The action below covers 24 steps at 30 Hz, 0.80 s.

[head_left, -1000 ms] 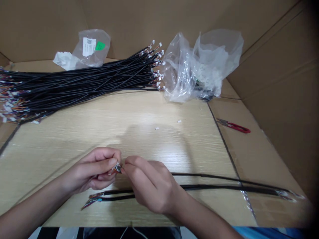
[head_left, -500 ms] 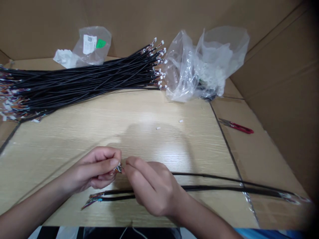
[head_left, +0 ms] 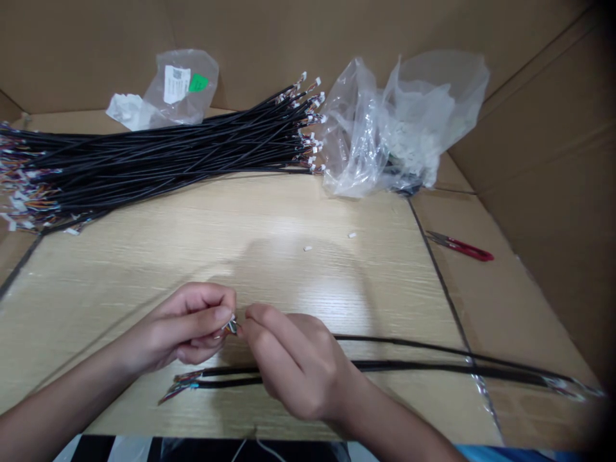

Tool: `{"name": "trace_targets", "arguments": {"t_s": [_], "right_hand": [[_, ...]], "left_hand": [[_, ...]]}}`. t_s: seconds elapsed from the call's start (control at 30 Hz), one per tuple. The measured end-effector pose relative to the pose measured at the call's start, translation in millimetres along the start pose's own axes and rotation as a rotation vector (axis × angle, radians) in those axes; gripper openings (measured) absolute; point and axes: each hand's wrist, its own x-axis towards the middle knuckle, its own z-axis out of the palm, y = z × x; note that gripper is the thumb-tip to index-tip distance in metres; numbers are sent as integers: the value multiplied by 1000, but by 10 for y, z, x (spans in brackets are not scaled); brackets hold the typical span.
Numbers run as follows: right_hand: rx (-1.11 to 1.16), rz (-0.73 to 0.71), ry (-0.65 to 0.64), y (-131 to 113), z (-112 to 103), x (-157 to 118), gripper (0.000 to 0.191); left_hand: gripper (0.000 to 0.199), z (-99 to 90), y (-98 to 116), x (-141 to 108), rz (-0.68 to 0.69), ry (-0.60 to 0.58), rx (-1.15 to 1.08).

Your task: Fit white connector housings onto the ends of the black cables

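Since the earlier frames the surroundings have slid slightly to the right in the view, the red-handled snips (head_left: 462, 248) among them, and the right hand (head_left: 301, 366) sits a touch farther right; the left hand (head_left: 192, 327) keeps almost the same pose.

The coloured wires (head_left: 231, 326) are between the two sets of fingertips, above the table (head_left: 240, 224). The left thumb and forefinger pinch them from the left, with the thumb lying across the top and the wires poking out just beyond its tip. The right thumb and forefinger are drawn narrow and pinch the wires' right side; which strand they grip is too small to tell. A black cable (head_left: 409, 343) emerges past the right hand and runs right, its stretch under the palm hidden.

Just nearer the person, two more black cables (head_left: 409, 366) pass beneath the right hand, their frayed-out wire ends (head_left: 185, 382) lying below the left fingers. Two small white pieces (head_left: 308, 248) lie farther off, well apart from both hands.
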Motion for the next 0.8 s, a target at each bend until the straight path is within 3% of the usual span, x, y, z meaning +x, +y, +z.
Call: {"name": "trace_targets", "arguments": {"t_s": [0.23,0.8], "right_hand": [[-35,-43,79,-5,13,3,35],[-9,-53,24,10,38,3,38]], "left_hand": [[41,-5,-10,-19,6,14,26],[41,0,19,13,26,6,128]]}}
